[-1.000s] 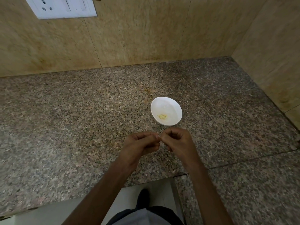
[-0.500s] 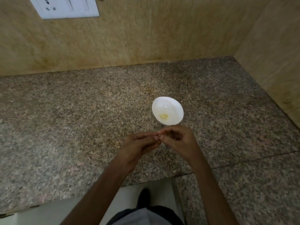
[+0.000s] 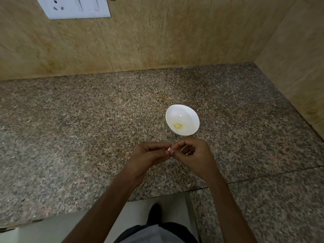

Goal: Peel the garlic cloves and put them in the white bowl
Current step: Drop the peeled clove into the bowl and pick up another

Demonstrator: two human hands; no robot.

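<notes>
Dim, warm, even light, faint soft shadows; small glare spot in the white bowl (image 3: pixel 190 118); wide-angle bending at edges.

left hand (image 3: pixel 149 155) + right hand (image 3: pixel 191 155) pinch garlic clove (image 3: pixel 169 149) | white bowl (image 3: pixel 191 113) just beyond

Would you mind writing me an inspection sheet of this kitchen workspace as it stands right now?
Surface: speckled granite counter, with a rusty stain behind the bowl.
Job's things: white bowl stands upright and holds a few peeled cloves; one garlic clove is held above the counter, on the near side of the bowl.
Clutter: one small pale sliver lies on the counter near the hands, perhaps skin.
Grippers: left hand and right hand both pinch the garlic clove at their fingertips.
Cables: nothing seen.
Surroundings: beige tiled walls, a white switch plate on the back wall, and a dark shoe on the floor.
</notes>
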